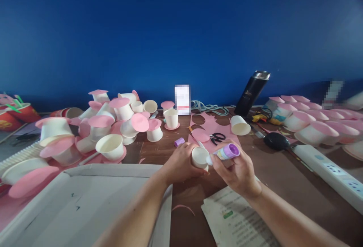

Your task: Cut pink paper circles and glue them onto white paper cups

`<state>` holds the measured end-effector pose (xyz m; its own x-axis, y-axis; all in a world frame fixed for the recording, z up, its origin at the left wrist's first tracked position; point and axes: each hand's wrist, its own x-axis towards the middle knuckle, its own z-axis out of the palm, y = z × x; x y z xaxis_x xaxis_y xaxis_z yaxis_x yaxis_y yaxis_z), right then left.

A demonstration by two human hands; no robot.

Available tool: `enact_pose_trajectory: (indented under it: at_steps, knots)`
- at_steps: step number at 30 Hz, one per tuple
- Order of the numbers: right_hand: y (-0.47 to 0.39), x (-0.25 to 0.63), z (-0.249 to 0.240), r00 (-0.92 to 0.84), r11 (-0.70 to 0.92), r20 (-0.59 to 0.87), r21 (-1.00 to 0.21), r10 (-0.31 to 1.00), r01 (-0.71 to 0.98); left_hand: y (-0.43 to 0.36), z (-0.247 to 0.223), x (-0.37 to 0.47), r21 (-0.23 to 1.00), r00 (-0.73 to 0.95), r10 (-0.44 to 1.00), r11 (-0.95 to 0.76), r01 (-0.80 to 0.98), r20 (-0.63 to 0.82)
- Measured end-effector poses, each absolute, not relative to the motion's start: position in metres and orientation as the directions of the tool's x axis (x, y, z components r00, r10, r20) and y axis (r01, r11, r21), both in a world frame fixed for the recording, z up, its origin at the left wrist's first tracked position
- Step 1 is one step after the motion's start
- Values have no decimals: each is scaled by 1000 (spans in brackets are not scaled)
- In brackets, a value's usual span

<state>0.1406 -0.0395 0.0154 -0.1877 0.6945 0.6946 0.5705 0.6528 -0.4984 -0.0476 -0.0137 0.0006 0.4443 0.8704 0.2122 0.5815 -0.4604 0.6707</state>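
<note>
My left hand [181, 164] is closed around a white paper cup [200, 158], its round end facing me. In my right hand [238, 171] is a purple glue stick [227, 152], its white tip at the cup's rim. A purple cap [179, 142] lies on the table just beyond my left hand. Past the cup are a pink paper disc [200, 135], black-handled scissors [217, 138] and a pink sheet [208, 120] with round cut-outs. One more white cup [240, 125] lies tipped on its side at that sheet's right edge.
Several cups with pink discs [100, 121] are heaped at the left, and more [320, 128] stand at the right. A black bottle [251, 94] leans against the blue wall. A white power strip [330, 173], printed papers [238, 216] and a white box lid [93, 201] lie nearer me.
</note>
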Motion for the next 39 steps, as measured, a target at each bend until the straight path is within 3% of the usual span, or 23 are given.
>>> enact_pose_trajectory:
  at_steps: [9, 16, 27, 34, 39]
  knots:
    - [-36, 140, 14, -152, 554, 648, -478, 747, 682, -12, -6, -52, 661, 453, 866, -469, 586, 213]
    - [-35, 142, 12, -99, 584, 672, -549, 734, 598, -13, -2, -50, 655, 430, 883, -439, 615, 188]
    - [-42, 139, 13, -146, 561, 612, -570, 778, 600, -14, 2, -48, 653, 415, 890, -429, 625, 188]
    - [-35, 144, 12, 11, 476, 606, -635, 795, 608, -13, 0, -49, 661, 421, 893, -413, 627, 158]
    - [-32, 143, 10, -27, 516, 625, -618, 780, 593, -12, -4, -50, 657, 429, 886, -429, 619, 174]
